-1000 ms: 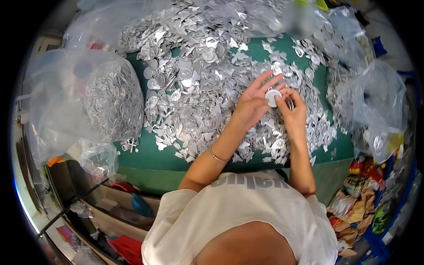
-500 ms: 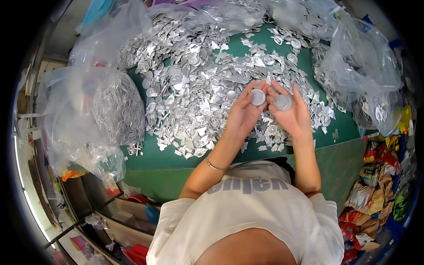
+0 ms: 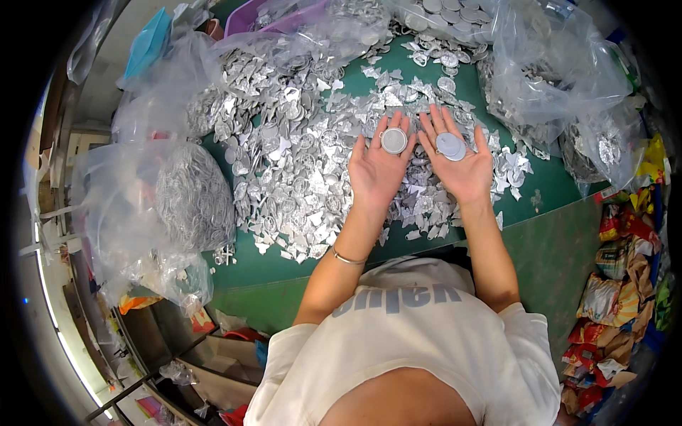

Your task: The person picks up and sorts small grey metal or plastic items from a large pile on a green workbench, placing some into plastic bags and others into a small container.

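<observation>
Both my hands are palm up over the heap of metal pieces, fingers stretched out. On the fingers of my left hand (image 3: 380, 160) lies a round silver-grey piece with a raised rim (image 3: 393, 140). My right hand (image 3: 458, 160) carries flat round grey discs (image 3: 453, 150), at least two of them overlapping, where its palm meets the fingers. No fingers close around these pieces in either hand. Under and around the hands spreads a heap of small silver-coloured metal charms (image 3: 312, 170) in many shapes, on a green tabletop (image 3: 522, 202).
Clear plastic bags stand at the left (image 3: 106, 206) and back right (image 3: 550, 53), and a tangled silver mass (image 3: 193, 195) fills the left one. At the back is a purple tray (image 3: 241, 20). Coloured packages (image 3: 604, 298) crowd the right side, and open drawers (image 3: 220, 362) lie lower left.
My hands have moved apart, away from me and slightly left. Their fingers have straightened from a curled pose, leaving the round pieces on flat palms. The view has shifted slightly.
</observation>
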The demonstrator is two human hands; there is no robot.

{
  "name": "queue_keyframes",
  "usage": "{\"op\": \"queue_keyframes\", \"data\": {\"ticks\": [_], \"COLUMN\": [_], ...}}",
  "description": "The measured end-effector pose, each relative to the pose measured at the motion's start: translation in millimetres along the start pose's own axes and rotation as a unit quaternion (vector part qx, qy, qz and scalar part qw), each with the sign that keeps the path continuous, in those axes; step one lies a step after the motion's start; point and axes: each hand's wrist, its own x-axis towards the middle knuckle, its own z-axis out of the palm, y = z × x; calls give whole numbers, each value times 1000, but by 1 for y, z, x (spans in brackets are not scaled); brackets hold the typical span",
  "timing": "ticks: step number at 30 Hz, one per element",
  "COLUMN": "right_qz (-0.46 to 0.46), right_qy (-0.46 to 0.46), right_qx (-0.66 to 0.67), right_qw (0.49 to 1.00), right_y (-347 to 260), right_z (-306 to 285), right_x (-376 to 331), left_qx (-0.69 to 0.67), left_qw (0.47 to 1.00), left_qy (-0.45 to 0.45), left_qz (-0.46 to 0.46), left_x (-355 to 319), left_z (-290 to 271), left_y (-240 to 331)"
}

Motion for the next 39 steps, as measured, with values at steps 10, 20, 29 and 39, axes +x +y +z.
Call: {"op": "queue_keyframes", "data": {"ticks": [10, 20, 29, 39], "right_qz": [-142, -112, -207, -305], "right_qy": [129, 60, -75, 5], "right_qx": [-552, -944, -946, -895], "right_qw": [812, 305, 238, 325], "right_y": [-4, -21, 16, 1], "right_z": [-26, 0, 2, 8], "right_x": [-7, 13, 55, 51], "left_qx": [-21, 286, 230, 108], "left_qw": [989, 952, 972, 993], "left_qy": [-79, -74, 27, -39], "left_qz": [-126, -74, 38, 31], "left_x": [-2, -24, -7, -4], "left_z": [-40, -7, -12, -20], "left_y": [6, -4, 27, 44]}}
